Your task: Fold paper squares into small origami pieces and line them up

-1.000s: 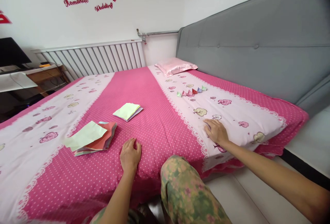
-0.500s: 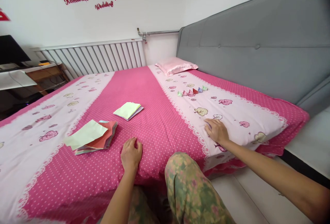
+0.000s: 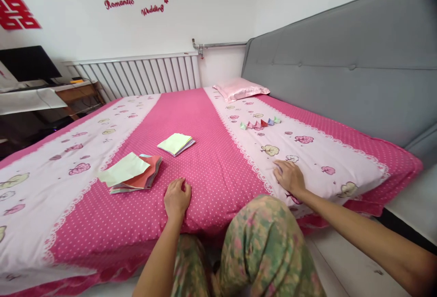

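Note:
My left hand point(image 3: 176, 199) rests on the pink dotted bedsheet point(image 3: 205, 151) near the bed's front edge, fingers curled under with nothing visible in them. My right hand point(image 3: 289, 176) lies palm down on the pale patterned strip of the sheet, fingers spread flat. A loose stack of coloured paper squares point(image 3: 131, 175) lies just left of my left hand. A second, neater stack with a pale green top sheet point(image 3: 176, 143) lies farther back. A row of small folded paper figures point(image 3: 260, 123) sits beyond my right hand. My knee in flowered trousers point(image 3: 262, 238) is raised between my arms.
A pink pillow point(image 3: 241, 89) lies at the far end by the grey padded headboard point(image 3: 341, 69). A white radiator point(image 3: 136, 76) runs along the back wall. A desk with a dark screen point(image 3: 30, 62) stands at the left. Pale floor shows at the lower right.
The view has shifted left and down. My knee has come up higher between my arms. Both hands stay planted on the sheet in the same spots.

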Tool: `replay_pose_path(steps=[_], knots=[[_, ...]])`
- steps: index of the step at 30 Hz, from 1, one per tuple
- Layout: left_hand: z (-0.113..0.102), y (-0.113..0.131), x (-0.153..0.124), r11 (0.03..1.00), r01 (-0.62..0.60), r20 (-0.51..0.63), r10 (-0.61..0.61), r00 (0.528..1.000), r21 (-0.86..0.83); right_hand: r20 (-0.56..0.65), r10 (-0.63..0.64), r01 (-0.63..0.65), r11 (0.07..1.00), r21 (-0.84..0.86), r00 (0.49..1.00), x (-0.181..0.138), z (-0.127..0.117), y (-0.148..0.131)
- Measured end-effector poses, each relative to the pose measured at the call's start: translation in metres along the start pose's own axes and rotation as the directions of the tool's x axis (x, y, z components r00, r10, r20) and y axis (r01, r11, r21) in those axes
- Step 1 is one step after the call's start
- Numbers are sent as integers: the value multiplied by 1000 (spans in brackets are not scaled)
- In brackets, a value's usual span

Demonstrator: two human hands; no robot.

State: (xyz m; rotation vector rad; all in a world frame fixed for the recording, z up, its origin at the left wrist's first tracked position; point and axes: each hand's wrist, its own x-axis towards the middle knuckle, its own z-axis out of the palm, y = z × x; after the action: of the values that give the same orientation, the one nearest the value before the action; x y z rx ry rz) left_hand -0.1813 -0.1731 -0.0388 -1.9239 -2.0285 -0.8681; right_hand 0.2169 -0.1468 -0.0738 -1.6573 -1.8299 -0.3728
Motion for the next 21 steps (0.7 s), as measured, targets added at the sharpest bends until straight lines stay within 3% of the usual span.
replay_pose_path(steps=[16, 18, 21], knots=[[-5, 5, 1, 999, 49, 50, -50, 997, 24, 73, 16, -18, 999, 32, 997, 0, -5, 4], [-7, 4, 0, 999, 48, 55, -49, 997, 22, 89, 60, -66, 995, 69, 994, 4, -5, 3], [-10, 5, 6, 996, 89, 93, -88, 992, -6, 157, 259, -287, 938, 194, 953, 24, -3, -8]])
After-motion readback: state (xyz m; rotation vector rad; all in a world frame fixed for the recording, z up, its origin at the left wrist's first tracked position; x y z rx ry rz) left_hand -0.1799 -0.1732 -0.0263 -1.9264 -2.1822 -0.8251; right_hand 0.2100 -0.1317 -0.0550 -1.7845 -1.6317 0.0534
